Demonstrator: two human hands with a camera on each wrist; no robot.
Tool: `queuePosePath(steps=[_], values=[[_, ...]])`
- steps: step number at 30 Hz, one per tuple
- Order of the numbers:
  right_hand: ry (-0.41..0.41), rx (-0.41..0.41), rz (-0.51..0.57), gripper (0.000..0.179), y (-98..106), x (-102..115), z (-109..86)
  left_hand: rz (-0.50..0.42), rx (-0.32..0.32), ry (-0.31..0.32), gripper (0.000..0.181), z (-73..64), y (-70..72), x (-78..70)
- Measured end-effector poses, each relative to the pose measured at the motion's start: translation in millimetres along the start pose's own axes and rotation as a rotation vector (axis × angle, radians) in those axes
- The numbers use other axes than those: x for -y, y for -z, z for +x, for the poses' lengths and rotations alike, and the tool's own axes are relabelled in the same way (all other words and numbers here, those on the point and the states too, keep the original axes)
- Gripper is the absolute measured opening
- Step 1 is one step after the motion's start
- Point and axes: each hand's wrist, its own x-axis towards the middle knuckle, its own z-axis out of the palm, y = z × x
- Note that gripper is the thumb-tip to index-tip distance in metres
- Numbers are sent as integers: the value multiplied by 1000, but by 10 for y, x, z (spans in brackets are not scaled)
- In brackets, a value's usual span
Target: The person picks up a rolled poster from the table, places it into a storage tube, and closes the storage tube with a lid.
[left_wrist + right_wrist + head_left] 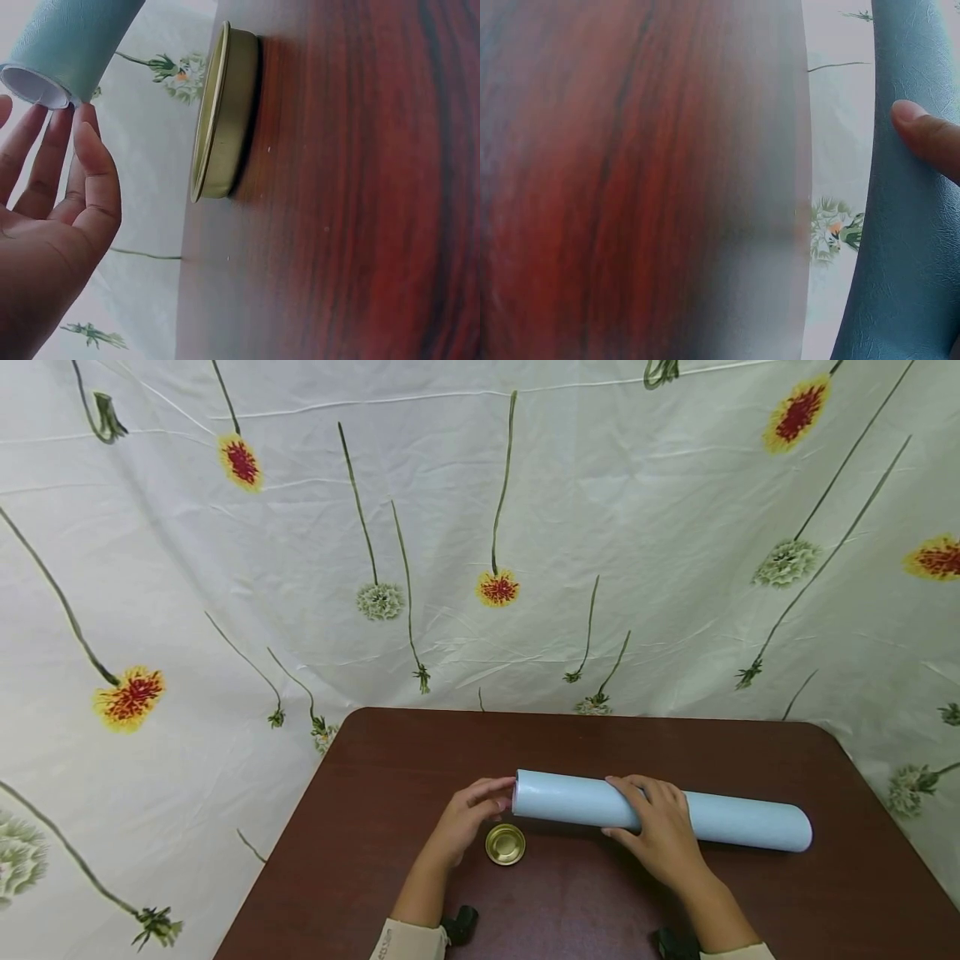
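Note:
A long light blue tube (742, 820) with a finely creased, leathery surface is held up over the table, slanting slightly down to the right. My right hand (660, 828) grips it around the middle; in the right wrist view the thumb (930, 135) lies along its side. At the left end, my left hand (468, 818) has its fingers extended, fingertips right at the rim. The left wrist view shows that end open, with a white inside (34, 88). Just below it, a shallow round gold-coloured lid (506, 845) lies on the table, apart from both hands.
The dark reddish-brown wooden table (360, 860) has rounded far corners. Behind it hangs a white cloth (450, 510) printed with flowers, reaching down past the table's far and side edges. Dark straps (461, 925) sit at the wrists.

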Motion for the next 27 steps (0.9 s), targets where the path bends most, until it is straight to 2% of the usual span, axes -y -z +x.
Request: queuePosePath(steps=[12,19,27], values=[[-9,19,4,83,-6,14,1,37,43,35,46,-8,-40,37],[-1,18,3,84,-10,16,-6,107,36,43,49,-24,-72,33],[1,22,2,84,-11,6,-12,132,22,67,50,-27,-81,37]])
